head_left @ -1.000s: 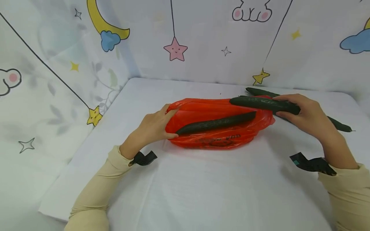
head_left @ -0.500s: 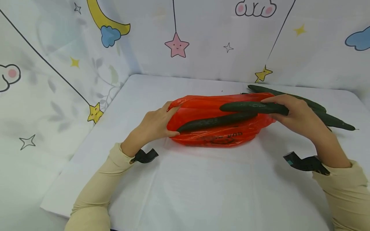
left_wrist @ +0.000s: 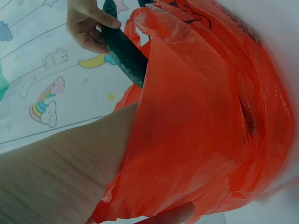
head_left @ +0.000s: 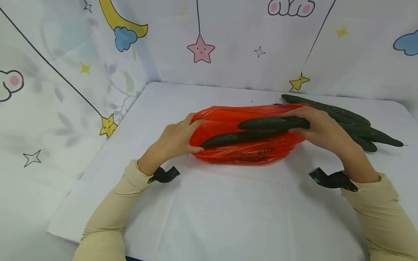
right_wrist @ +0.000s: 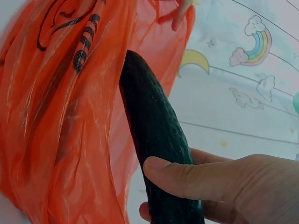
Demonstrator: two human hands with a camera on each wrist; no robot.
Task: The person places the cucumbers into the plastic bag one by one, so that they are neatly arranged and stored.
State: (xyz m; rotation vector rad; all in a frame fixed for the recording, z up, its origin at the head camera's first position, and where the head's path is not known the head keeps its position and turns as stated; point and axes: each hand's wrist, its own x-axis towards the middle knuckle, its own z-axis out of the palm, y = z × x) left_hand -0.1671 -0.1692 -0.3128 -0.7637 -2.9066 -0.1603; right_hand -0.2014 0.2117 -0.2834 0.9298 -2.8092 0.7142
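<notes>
An orange-red plastic bag (head_left: pixel 281 149) lies on its side with its mouth spread toward the person. My left hand (head_left: pixel 174 139) holds the bag's left end, thumb at the front rim and index finger at the back one. Inside the bag lies a long dark green cucumber (head_left: pixel 232 138). My right hand (head_left: pixel 318 125) grips a second cucumber (head_left: pixel 261 123) near its right end, thumb in front, fingers behind. In the head view its far end overlaps the bag's opening, just above the first cucumber. The right wrist view shows this cucumber's tip (right_wrist: pixel 138 70) against the bag's edge.
Several more cucumbers (head_left: pixel 372 134) lie on the white tabletop (head_left: pixel 228 203) at the right, partly hidden behind the right hand and bag. A cloth backdrop (head_left: pixel 235 21) printed with stars and clouds stands behind the table. Black straps (head_left: pixel 330 179) sit at both wrists.
My right hand has moved left, carrying its cucumber further across the bag's opening. More of the cucumbers at the right now shows. The left hand keeps its hold on the bag.
</notes>
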